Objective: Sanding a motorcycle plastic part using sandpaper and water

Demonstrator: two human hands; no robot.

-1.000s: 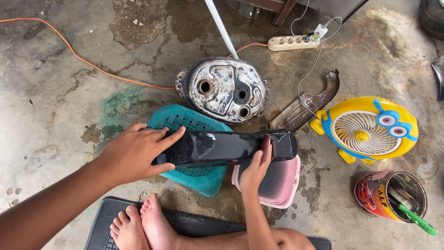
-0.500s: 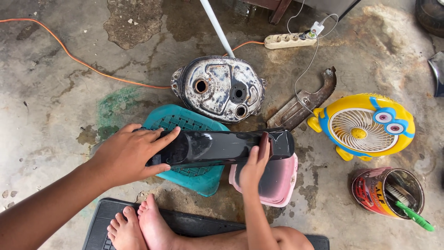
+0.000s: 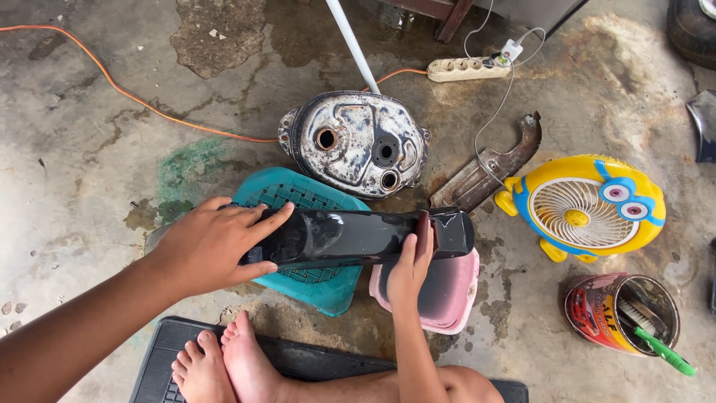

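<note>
The left hand (image 3: 216,246) covers the left end of the long glossy black plastic panel (image 3: 358,235), and that panel hides the middle of the teal slotted plastic stool (image 3: 298,195). The black rubber tyre (image 3: 693,30) at the floor's far right corner is cut off. Whether the right hand (image 3: 409,269) pinches something small cannot be told.

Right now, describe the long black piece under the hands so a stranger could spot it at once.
Start at the battered metal tank on the concrete floor. Just below it, the long black panel bridges a teal basket and a pink tub. It alone is glossy black, pinned by the left hand and right hand.
</note>
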